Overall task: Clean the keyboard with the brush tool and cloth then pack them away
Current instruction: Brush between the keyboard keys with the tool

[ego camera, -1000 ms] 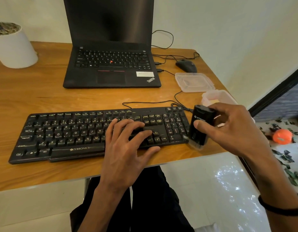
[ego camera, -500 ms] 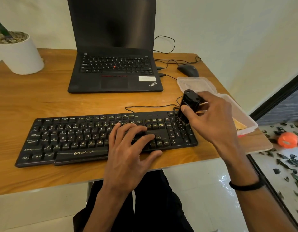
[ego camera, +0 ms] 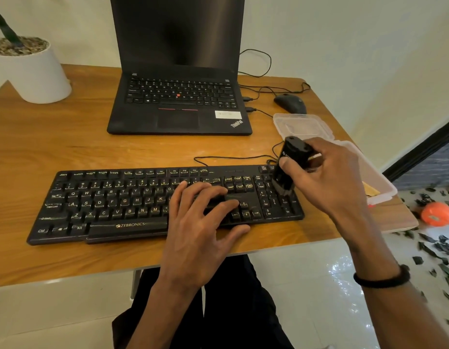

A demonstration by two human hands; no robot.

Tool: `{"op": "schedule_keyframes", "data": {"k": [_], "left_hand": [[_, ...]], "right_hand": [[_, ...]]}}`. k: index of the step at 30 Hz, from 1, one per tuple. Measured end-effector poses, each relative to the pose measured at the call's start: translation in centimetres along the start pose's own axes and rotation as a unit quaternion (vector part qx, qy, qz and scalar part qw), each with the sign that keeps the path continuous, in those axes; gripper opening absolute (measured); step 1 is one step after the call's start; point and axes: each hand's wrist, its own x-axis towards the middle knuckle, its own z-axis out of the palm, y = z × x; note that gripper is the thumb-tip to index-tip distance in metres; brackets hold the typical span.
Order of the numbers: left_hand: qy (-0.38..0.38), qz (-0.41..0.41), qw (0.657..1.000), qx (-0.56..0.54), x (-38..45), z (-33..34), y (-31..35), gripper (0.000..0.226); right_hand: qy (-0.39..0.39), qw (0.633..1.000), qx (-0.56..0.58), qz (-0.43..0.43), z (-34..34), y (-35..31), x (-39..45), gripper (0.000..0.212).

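Your right hand grips the black brush tool at centre-right of frame, thumb across its front, fingers curled round the back. The tool stands tilted, lower end on the numpad at the right end of the black keyboard. Its bristles are hard to make out, dark on dark keys. Your left hand lies spread flat on the keyboard's right-centre, fingers straight, covering keys near the arrow block, holding nothing.

Behind your right hand sits a clear plastic box w/ its lid open toward the mouse; the hand hides most of the box. Something yellowish shows inside it, prob. the cloth, can't tell for sure.

The wooden table fills mid-frame. An open laptop w/ dark screen stands top centre, screen cut off by the frame edge. A white plant pot is upper left, partly cut off. Cream wall behind. Lower right: glossy white floor w/ scattered dark green bits & an orange ball.
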Motion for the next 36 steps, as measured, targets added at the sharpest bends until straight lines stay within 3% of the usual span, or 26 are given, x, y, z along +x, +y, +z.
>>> {"op": "schedule_keyframes", "data": {"k": [5,13,19,24,36], "left_hand": [[-0.002,-0.004,1.000,0.000,0.0,0.0,0.0,0.050],[0.001,-0.007,1.000,0.004,0.0,0.1,-0.1,0.050],[0.000,-0.004,1.000,0.001,-0.1,0.0,-0.1,0.049],[-0.001,-0.009,1.000,0.003,0.0,0.0,-0.2,0.049],[0.004,-0.013,1.000,-0.002,0.0,0.1,-0.1,0.050]], "right_hand": [[0.002,1.000,0.001,-0.016,0.8,-0.5,0.6,0.036],[-0.049,0.999,-0.021,0.003,-1.0,-0.3,-0.8,0.013],[-0.008,0.999,-0.052,-0.005,0.9,-0.6,1.0,0.026],[0.002,1.000,-0.009,-0.028,1.2,-1.3,1.7,0.037],[-0.070,0.997,0.005,0.026,-0.6,-0.7,-0.3,0.021]]}}
